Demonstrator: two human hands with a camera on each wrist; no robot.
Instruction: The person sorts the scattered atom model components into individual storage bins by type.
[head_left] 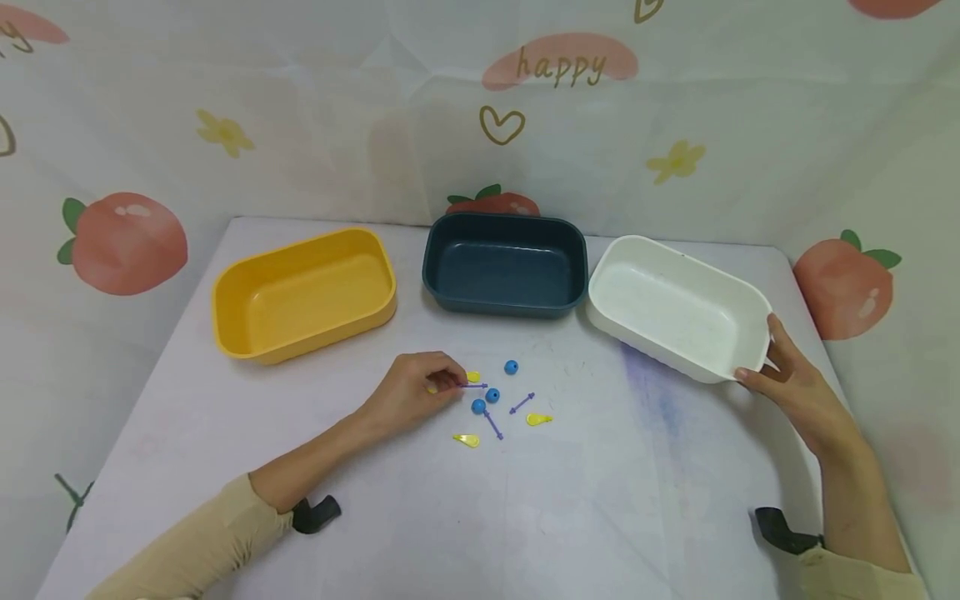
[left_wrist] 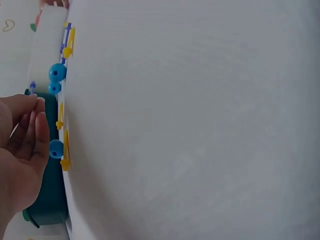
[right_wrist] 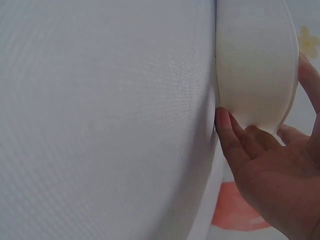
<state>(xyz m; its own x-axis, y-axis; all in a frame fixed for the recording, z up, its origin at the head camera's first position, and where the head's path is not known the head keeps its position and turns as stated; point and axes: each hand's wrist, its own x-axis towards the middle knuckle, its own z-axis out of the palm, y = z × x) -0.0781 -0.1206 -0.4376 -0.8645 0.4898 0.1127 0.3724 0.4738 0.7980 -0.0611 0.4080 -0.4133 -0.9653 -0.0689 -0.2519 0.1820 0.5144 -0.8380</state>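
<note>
Before a peach-printed cloth backdrop (head_left: 315, 92), the left hand (head_left: 411, 390), centre, pinches a thin purple plastic stick (head_left: 477, 386), long axis pointing right from the fingertips; at right, the right hand (head_left: 808, 405), fingers parted, grips a white rectangular plastic tray (head_left: 675, 308).

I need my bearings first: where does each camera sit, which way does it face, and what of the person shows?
Head: worn on the head, facing forward and down over the table; left hand, right hand, both sleeves show.
Left wrist: worn there, facing low across the table to the dark tray; the left hand shows, pinching a purple stick, right fingers at top.
Right wrist: worn there, facing the end of the white tray; only the right hand shows, gripping it.
Shared: both wrist views show the white tray.
</note>
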